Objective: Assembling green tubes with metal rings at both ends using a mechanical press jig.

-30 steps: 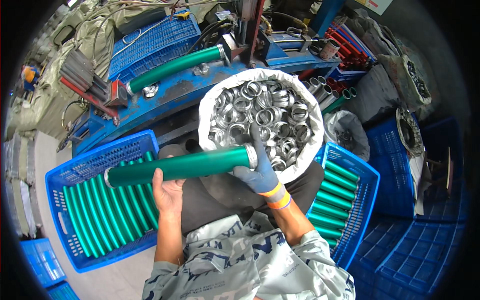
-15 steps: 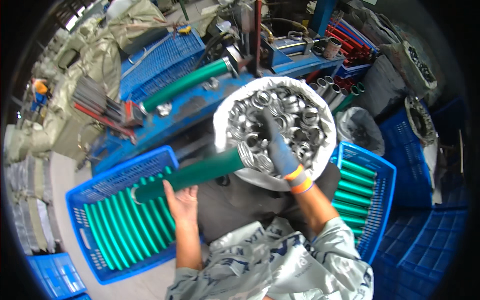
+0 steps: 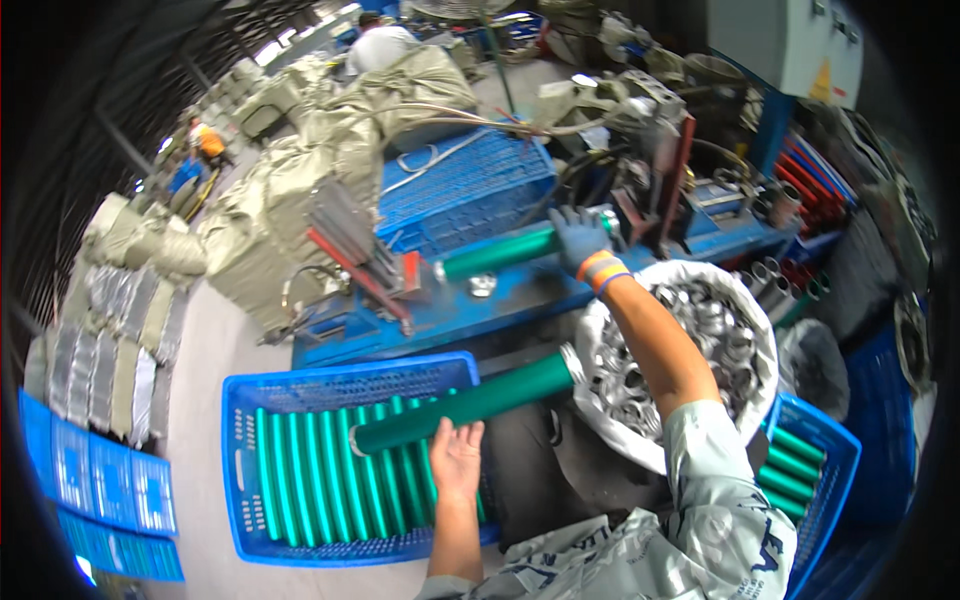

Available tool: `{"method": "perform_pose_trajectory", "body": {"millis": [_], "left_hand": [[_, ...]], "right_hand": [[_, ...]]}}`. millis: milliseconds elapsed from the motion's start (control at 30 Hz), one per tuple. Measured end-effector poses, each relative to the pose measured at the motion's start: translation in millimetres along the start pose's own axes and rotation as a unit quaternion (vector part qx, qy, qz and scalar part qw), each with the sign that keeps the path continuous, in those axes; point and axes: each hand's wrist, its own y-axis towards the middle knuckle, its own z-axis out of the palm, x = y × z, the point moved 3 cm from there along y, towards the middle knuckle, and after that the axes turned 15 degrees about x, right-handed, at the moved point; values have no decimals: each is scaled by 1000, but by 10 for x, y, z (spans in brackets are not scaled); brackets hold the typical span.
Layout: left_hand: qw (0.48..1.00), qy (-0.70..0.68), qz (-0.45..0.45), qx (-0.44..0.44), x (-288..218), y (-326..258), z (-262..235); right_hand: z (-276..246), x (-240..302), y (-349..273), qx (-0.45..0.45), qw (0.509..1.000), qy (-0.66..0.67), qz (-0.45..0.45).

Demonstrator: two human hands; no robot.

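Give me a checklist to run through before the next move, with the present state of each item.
1. Left hand touching the lower green tube: ok, at its lower side.
2. Both hands on that tube: not ok, the gloved right hand is at the upper green tube.
3. Silver ring at the lower tube's right end: ok.
4. Upper tube's left end clear of the red-edged fixture: ok, a gap shows.
5. Right hand's grip firm: cannot tell.
6. Loose rings available: ok, many in the white sack.
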Motion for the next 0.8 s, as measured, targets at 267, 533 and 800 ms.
{"method": "perform_pose_trajectory", "body": {"millis": [267,533,800], "left_hand": [[997,74,-7,-11,128,279,12],[982,137,-70,111,1339,1707,1151],[986,124,-81,-74,1907,3973,1038]], "right_hand": [[-500,-251,-287,-153,979,57,-120],[-1690,-959,-2459,-240,783,574,-19],[-1742,-1151,-4583,-324,704,628,75]]}}
